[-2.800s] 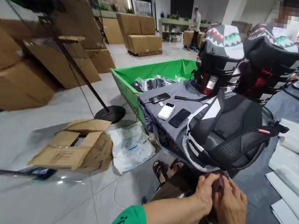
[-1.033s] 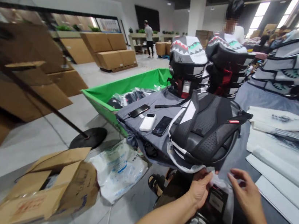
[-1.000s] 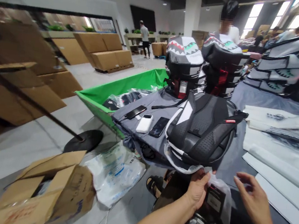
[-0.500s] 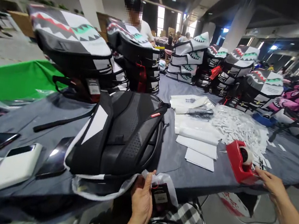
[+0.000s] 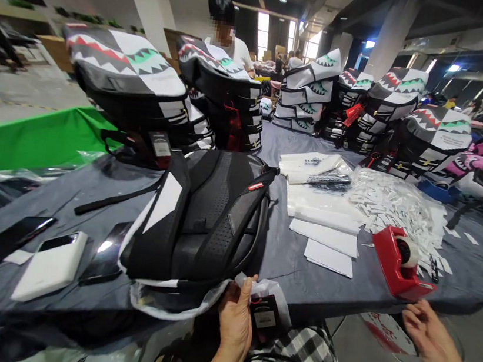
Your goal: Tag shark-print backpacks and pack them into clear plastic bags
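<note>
A black backpack (image 5: 205, 218) lies straps-up on the grey table (image 5: 289, 258), its near end at the front edge. My left hand (image 5: 236, 317) grips a small clear bag with a black hang tag (image 5: 266, 312) at that near end. My right hand (image 5: 424, 330) hangs just below a red tape dispenser (image 5: 399, 264) at the table edge. Its fingers are curled close together, and I cannot make out anything in them.
White sheets (image 5: 327, 234) and a heap of clear plastic bags (image 5: 394, 204) lie right of the backpack. Two phones (image 5: 105, 249) and a white power bank (image 5: 52, 266) lie left. Stacked shark-print backpacks (image 5: 126, 77) line the back, with a person (image 5: 226, 27) behind and a green bin (image 5: 29, 135) at left.
My view swung right from the floor and boxes to the table. My right hand left the tag, reached the tape dispenser, and has now drawn back below it. My left hand keeps the tag bag.
</note>
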A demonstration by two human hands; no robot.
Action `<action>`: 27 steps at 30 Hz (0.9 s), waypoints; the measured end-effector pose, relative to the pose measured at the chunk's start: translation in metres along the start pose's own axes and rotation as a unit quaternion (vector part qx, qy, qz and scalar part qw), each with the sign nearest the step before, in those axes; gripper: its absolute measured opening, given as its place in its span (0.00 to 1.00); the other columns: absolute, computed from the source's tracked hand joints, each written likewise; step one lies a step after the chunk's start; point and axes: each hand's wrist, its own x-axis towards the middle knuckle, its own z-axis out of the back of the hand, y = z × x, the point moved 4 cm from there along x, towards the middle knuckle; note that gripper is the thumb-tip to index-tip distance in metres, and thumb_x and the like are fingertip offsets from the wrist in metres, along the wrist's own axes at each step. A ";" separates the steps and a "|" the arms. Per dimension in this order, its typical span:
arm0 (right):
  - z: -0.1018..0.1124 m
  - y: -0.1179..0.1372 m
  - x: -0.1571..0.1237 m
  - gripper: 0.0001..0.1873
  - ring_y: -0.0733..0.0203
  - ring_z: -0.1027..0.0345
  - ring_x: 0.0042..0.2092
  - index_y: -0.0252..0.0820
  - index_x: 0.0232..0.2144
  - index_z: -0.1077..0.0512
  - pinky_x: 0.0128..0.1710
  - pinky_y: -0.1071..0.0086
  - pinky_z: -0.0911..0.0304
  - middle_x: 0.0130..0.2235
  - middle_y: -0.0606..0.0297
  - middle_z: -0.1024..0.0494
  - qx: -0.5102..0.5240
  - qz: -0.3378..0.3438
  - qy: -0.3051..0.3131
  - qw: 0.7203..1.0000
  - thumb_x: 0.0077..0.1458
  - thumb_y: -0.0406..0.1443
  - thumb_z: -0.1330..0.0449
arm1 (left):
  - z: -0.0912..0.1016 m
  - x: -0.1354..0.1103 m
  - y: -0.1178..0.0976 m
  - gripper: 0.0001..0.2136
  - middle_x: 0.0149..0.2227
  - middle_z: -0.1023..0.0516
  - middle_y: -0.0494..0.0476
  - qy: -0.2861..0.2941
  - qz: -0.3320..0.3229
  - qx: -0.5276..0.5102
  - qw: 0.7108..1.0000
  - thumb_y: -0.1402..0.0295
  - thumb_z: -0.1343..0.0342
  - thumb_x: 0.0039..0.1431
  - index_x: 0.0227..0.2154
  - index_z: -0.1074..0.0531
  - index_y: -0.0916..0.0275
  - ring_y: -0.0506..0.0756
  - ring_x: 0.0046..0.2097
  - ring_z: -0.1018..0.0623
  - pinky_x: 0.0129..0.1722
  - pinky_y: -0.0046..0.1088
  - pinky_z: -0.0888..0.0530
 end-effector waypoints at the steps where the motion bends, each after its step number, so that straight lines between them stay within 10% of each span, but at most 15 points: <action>1: -0.027 0.002 -0.009 0.37 0.65 0.59 0.18 0.49 0.19 0.53 0.15 0.68 0.56 0.17 0.75 0.53 0.028 -0.014 0.023 0.999 0.43 0.71 0.44 | -0.001 -0.001 0.000 0.27 0.37 0.17 0.55 -0.004 0.002 0.001 1.000 0.50 0.23 0.36 0.34 0.24 0.62 0.57 0.42 0.17 0.53 0.39 0.25; 6: -0.179 0.061 -0.060 0.27 0.68 0.54 0.22 0.46 0.24 0.40 0.21 0.72 0.49 0.20 0.76 0.46 0.142 -0.050 0.325 0.934 0.57 0.60 0.42 | -0.007 -0.009 -0.008 0.27 0.34 0.19 0.53 0.014 -0.014 0.019 1.000 0.49 0.24 0.36 0.33 0.24 0.63 0.55 0.38 0.20 0.45 0.34 0.25; 12: -0.278 0.137 -0.075 0.25 0.62 0.37 0.28 0.45 0.26 0.33 0.30 0.69 0.40 0.26 0.68 0.29 -0.040 0.293 0.526 0.798 0.65 0.55 0.49 | -0.013 -0.007 -0.019 0.26 0.33 0.22 0.53 0.016 -0.082 0.016 0.996 0.47 0.25 0.37 0.30 0.27 0.61 0.56 0.40 0.22 0.47 0.33 0.27; 20: -0.306 0.127 -0.066 0.13 0.61 0.30 0.31 0.47 0.29 0.32 0.31 0.71 0.40 0.29 0.65 0.23 -0.196 0.492 0.425 0.735 0.66 0.40 0.49 | -0.008 -0.005 -0.015 0.22 0.38 0.21 0.55 0.036 -0.088 0.013 0.995 0.53 0.26 0.42 0.33 0.26 0.61 0.58 0.45 0.23 0.52 0.35 0.29; 27: -0.306 0.114 -0.059 0.11 0.59 0.29 0.30 0.48 0.30 0.33 0.31 0.68 0.38 0.29 0.65 0.23 -0.181 0.392 0.465 0.773 0.64 0.39 0.51 | -0.009 -0.005 -0.011 0.24 0.41 0.18 0.58 0.042 -0.004 -0.102 0.994 0.50 0.26 0.39 0.34 0.23 0.62 0.60 0.49 0.21 0.58 0.39 0.32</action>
